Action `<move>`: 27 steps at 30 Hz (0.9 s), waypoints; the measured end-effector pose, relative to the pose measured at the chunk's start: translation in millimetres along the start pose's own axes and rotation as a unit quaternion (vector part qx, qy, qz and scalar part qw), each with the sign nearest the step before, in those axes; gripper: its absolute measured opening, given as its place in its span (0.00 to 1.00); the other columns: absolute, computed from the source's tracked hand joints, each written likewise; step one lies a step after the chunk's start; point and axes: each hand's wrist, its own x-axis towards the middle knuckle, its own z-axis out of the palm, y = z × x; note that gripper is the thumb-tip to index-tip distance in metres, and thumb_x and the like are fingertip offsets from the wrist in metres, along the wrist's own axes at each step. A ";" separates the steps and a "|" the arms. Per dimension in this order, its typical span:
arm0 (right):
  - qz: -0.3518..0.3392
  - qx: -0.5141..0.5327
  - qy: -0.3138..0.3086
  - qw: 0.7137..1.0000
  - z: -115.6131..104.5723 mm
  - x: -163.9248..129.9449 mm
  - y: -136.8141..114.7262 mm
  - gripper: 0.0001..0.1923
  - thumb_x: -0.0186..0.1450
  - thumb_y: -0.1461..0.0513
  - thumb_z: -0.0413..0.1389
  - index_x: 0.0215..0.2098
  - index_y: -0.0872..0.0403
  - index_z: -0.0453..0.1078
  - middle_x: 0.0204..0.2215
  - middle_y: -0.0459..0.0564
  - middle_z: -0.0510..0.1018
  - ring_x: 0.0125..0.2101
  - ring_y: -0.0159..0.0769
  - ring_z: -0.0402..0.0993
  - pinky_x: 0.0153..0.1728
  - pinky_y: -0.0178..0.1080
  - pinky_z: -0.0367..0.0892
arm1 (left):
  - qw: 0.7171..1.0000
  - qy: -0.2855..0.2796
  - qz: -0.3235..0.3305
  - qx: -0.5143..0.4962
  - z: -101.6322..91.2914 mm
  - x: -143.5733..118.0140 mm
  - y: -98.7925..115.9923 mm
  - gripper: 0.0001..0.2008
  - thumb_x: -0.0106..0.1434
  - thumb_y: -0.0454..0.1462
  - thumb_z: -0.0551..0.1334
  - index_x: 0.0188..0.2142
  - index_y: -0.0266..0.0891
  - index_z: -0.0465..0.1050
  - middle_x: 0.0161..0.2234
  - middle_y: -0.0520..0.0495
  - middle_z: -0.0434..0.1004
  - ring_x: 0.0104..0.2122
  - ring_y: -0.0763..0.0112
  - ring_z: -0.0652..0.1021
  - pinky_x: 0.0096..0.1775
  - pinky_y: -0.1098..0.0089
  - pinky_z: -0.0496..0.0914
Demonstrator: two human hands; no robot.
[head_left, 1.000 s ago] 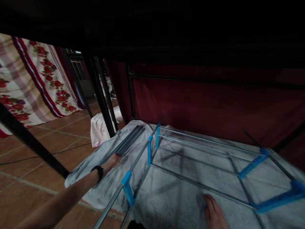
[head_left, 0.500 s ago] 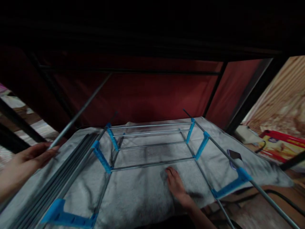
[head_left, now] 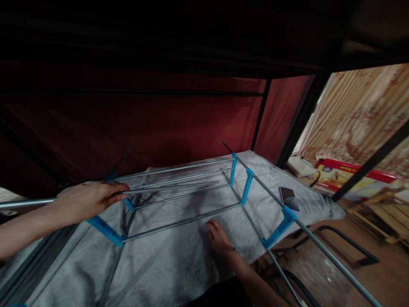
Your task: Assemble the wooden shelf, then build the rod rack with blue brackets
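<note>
My left hand (head_left: 92, 197) is closed around a thin metal tube (head_left: 28, 204), which lies nearly level. The tube's far end reaches over the left part of a rack frame made of metal rods (head_left: 188, 221) and blue plastic brackets (head_left: 246, 186). My left hand and forearm hide some of the left brackets. My right hand (head_left: 219, 236) rests on the grey blanket (head_left: 179, 260) in front of the nearest crossbar, holding nothing, its fingers loosely bent.
Several loose tubes (head_left: 35, 260) lie at the lower left. A phone (head_left: 289, 199) rests on the blanket beside the right rail. Dark metal posts (head_left: 300, 119) and a dark surface overhead surround the space. A red and yellow box (head_left: 348, 177) stands at the right.
My left hand has moved right and over the frame with the tube, which has swung from slanting upward to nearly level. The view has turned right. My right hand stays on the blanket.
</note>
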 end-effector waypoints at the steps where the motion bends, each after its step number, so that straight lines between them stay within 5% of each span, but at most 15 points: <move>1: 0.002 0.001 -0.006 1.000 -0.1 0.2 -0.2 0.27 0.58 0.76 0.46 0.50 0.51 0.71 0.47 0.52 0.75 0.48 0.39 0.72 0.51 0.43 0.69 | 0.998 -0.040 0.028 0.031 3.5 4.8 10.1 0.27 0.62 0.58 0.49 0.48 0.53 0.78 0.40 0.67 0.82 0.39 0.76 0.79 0.41 0.78 0.66; 3: 0.010 0.002 -0.012 1.000 0.3 -0.4 -0.8 0.26 0.59 0.75 0.46 0.50 0.50 0.71 0.47 0.51 0.75 0.48 0.38 0.71 0.51 0.42 0.69 | 0.990 -0.098 0.075 0.074 10.0 14.1 29.8 0.22 0.67 0.50 0.49 0.51 0.51 0.75 0.43 0.62 0.82 0.40 0.74 0.78 0.41 0.77 0.65; 10: 0.012 -0.007 -0.010 1.000 2.1 -4.6 -1.6 0.23 0.61 0.74 0.46 0.49 0.50 0.71 0.48 0.52 0.75 0.50 0.38 0.70 0.52 0.42 0.68 | 0.981 -0.109 0.143 0.074 31.3 46.8 82.7 0.19 0.70 0.43 0.49 0.51 0.44 0.74 0.45 0.47 0.81 0.41 0.64 0.79 0.43 0.68 0.68; 18: 0.029 -0.015 -0.023 0.999 -2.7 -3.3 -7.7 0.23 0.62 0.74 0.48 0.49 0.50 0.72 0.49 0.52 0.75 0.49 0.38 0.71 0.52 0.40 0.67 | 0.976 -0.136 0.172 0.006 87.8 72.8 95.2 0.20 0.69 0.42 0.47 0.46 0.40 0.75 0.43 0.39 0.81 0.41 0.55 0.80 0.42 0.62 0.71; 27: 0.017 0.014 -0.013 1.000 1.1 -7.5 0.8 0.23 0.62 0.72 0.47 0.51 0.50 0.71 0.50 0.53 0.75 0.50 0.40 0.71 0.54 0.43 0.67 | 0.959 -0.222 0.135 -0.111 156.2 78.7 99.8 0.24 0.57 0.32 0.56 0.54 0.43 0.71 0.50 0.44 0.79 0.49 0.57 0.78 0.47 0.65 0.70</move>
